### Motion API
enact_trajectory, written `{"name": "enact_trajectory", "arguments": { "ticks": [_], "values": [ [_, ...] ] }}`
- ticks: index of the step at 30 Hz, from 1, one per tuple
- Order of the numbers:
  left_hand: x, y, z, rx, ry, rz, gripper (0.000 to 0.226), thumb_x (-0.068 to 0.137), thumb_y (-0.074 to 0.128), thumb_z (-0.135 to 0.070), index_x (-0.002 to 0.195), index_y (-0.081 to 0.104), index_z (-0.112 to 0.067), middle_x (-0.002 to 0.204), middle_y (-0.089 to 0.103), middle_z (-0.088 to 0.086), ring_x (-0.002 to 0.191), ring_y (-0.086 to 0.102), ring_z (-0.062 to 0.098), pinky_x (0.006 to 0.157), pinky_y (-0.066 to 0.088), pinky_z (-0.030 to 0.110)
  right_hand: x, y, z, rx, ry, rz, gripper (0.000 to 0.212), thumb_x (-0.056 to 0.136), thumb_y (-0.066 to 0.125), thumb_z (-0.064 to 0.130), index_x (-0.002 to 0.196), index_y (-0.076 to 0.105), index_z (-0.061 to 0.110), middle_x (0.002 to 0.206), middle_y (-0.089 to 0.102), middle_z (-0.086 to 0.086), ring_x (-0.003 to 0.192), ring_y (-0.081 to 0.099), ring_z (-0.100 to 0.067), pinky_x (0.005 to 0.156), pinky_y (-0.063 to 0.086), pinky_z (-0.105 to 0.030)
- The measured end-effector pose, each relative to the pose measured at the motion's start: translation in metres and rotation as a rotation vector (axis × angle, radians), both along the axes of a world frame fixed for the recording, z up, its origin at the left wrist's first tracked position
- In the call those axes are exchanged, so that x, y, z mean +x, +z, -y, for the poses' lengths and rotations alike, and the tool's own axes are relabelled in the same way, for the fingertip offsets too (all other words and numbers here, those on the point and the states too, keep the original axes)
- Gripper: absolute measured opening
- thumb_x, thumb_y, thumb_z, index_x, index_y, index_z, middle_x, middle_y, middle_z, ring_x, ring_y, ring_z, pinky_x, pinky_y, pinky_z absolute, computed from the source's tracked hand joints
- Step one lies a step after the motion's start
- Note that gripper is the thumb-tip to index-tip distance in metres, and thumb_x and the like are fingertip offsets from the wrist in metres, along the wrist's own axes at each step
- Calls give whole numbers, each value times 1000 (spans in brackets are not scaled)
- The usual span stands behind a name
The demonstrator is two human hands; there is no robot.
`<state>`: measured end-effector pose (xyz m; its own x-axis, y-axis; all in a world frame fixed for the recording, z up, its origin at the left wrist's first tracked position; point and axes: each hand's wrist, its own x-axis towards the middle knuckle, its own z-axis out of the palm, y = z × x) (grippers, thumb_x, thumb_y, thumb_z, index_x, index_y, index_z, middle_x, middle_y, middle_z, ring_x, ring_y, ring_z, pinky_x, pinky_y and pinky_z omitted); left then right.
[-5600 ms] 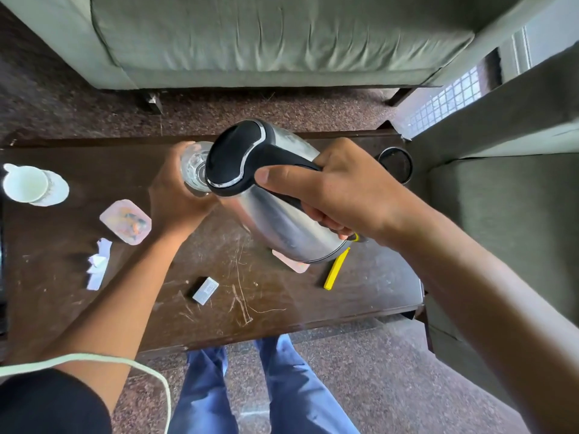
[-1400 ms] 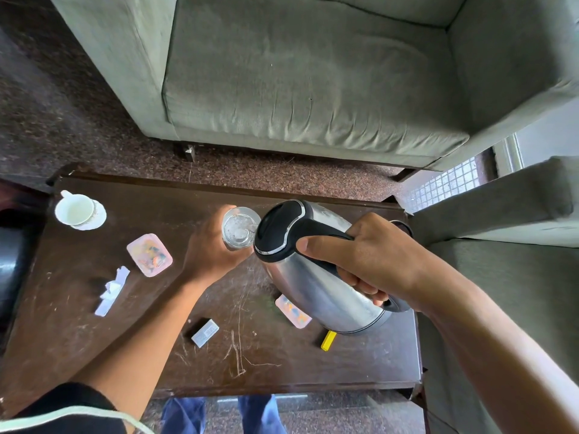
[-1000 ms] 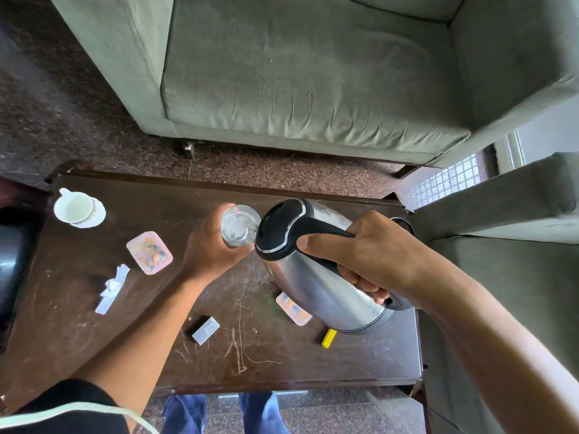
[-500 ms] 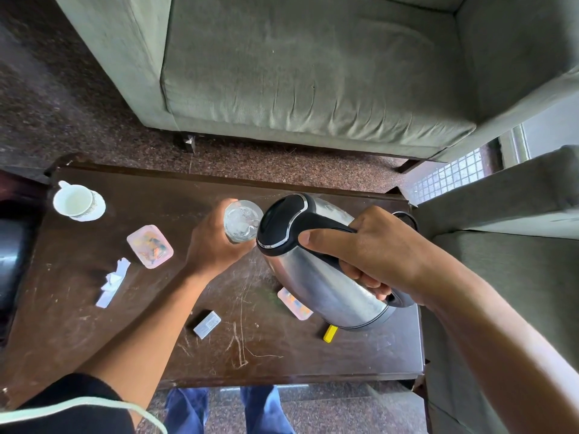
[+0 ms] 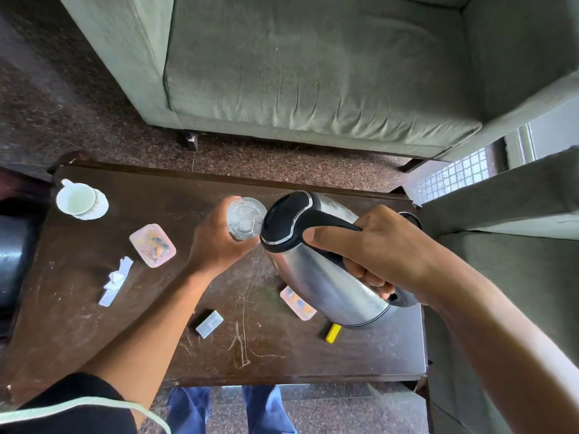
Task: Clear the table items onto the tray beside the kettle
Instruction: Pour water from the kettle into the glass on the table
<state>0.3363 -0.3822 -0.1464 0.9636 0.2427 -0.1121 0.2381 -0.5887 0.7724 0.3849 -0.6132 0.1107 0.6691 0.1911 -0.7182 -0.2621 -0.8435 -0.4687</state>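
My right hand (image 5: 376, 249) grips the black handle of a steel kettle (image 5: 326, 277), tilted with its spout at a clear glass (image 5: 246, 218). My left hand (image 5: 216, 242) holds that glass above the dark wooden table (image 5: 78, 308); there is water in it. On the table lie a white cup on a saucer (image 5: 80, 200), a pink lidded box (image 5: 152, 245), torn white paper (image 5: 115, 280), a small grey box (image 5: 209, 323), a yellow item (image 5: 333, 333) and a pink strip (image 5: 297, 303) partly under the kettle. No tray is in view.
A green sofa (image 5: 313, 73) stands beyond the table and another green seat (image 5: 507, 261) at its right end. The kettle's round base (image 5: 412, 218) peeks out behind my right hand. A dark object (image 5: 12, 258) sits at the left edge. My blue-trousered legs (image 5: 228, 408) show below.
The view has lifted and shifted a little since the oldest frame. Both hands keep the same hold, with the kettle still tipped at the glass.
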Motion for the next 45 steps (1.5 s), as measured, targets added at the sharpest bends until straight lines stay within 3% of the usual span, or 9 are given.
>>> {"name": "enact_trajectory", "arguments": {
  "ticks": [9, 13, 15, 21, 24, 28, 33, 40, 45],
  "values": [
    [8, 4, -2, -41, -24, 57, 78, 74, 91, -50, 141, 58, -32, 135, 74, -9, 122, 70, 13, 100, 57, 33, -4, -16, 3, 95, -69, 31, 72, 78, 72, 66, 38, 46, 12, 36, 42, -2, 32, 36, -18, 41, 35, -23],
    [11, 11, -3, -66, -26, 83, 77, 71, 84, -62, 138, 58, -35, 131, 74, -14, 115, 65, -2, 93, 44, 4, -7, -24, 5, 134, -97, 48, 73, 83, 73, 62, 38, 45, 12, 37, 41, -3, 32, 35, -18, 40, 34, -22],
    [11, 13, -3, -60, -19, 98, 79, 71, 82, -66, 138, 58, -34, 131, 72, -17, 114, 61, -7, 92, 40, -1, -8, -28, 6, 153, -109, 55, 73, 83, 73, 63, 40, 45, 12, 38, 40, -4, 32, 35, -20, 41, 33, -22],
    [13, 11, -4, -75, -9, 107, 85, 67, 83, -67, 140, 59, -31, 128, 76, -12, 114, 71, 3, 97, 60, 28, -16, -43, 11, 221, -191, 70, 71, 83, 75, 59, 41, 39, 15, 37, 37, 0, 33, 31, -18, 41, 30, -18],
    [13, 11, -5, -94, -12, 61, 84, 64, 87, -63, 137, 60, -33, 123, 73, -21, 111, 73, 3, 96, 62, 28, -21, -51, 13, 288, -237, 86, 68, 74, 73, 63, 45, 34, 15, 40, 33, -3, 40, 27, -21, 46, 28, -23],
    [13, 5, -7, -92, 10, 14, 82, 63, 93, -59, 135, 57, -41, 116, 69, -34, 108, 68, -16, 95, 56, 15, -27, -59, 18, 383, -280, 110, 75, 74, 72, 65, 46, 32, 8, 43, 28, -9, 47, 24, -23, 50, 26, -31],
    [17, -7, -6, -56, 66, 6, 84, 69, 101, -47, 139, 59, -27, 129, 75, -9, 117, 74, 15, 102, 61, 41, -33, -61, 25, 451, -307, 196, 85, 71, 82, 59, 53, 32, -7, 48, 27, -28, 45, 28, -22, 47, 27, -46],
    [21, -17, -2, -29, 106, -51, 87, 69, 101, -50, 140, 57, -28, 131, 74, -9, 117, 73, 14, 98, 60, 35, -35, -61, 26, 494, -366, 253, 83, 69, 82, 50, 56, 29, -13, 50, 25, -31, 45, 25, -42, 43, 27, -54],
    [19, -24, 4, -1, 119, -70, 87, 69, 100, -47, 141, 56, -25, 131, 73, -7, 118, 72, 15, 102, 61, 41, -33, -65, 27, 497, -414, 293, 78, 70, 80, 48, 54, 28, -8, 51, 22, -29, 44, 26, -31, 42, 27, -52]
  ]
}}
